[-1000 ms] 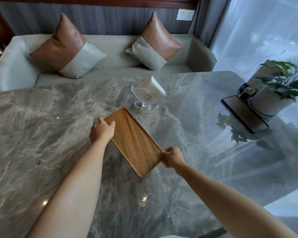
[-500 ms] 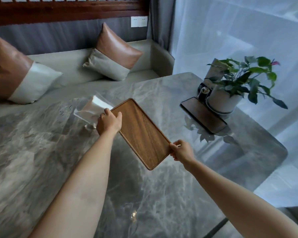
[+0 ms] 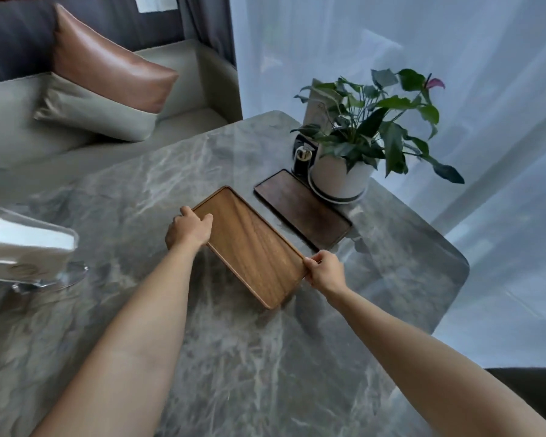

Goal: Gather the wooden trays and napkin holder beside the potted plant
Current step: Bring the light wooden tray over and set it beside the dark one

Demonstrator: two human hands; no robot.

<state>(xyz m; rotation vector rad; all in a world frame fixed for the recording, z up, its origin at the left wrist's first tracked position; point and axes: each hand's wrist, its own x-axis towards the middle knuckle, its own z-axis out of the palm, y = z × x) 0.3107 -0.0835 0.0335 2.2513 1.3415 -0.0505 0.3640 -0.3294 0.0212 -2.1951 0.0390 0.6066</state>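
Note:
A light wooden tray (image 3: 249,246) is held above the grey marble table (image 3: 265,357), tilted. My left hand (image 3: 188,230) grips its left long edge and my right hand (image 3: 323,272) grips its near right edge. Just right of it a darker wooden tray (image 3: 301,208) lies flat on the table against the white pot of the potted plant (image 3: 341,175). The clear napkin holder (image 3: 26,250) with white napkins stands at the far left, blurred.
A small black and gold object (image 3: 301,157) stands behind the pot. The table's rounded corner and right edge (image 3: 460,279) lie close to the plant, with a sheer curtain beyond. A grey sofa with a brown cushion (image 3: 108,77) runs along the far side.
Both hands have carried the light tray off the table's middle and to the right, up close to the dark tray by the plant. The napkin holder is left behind at the left.

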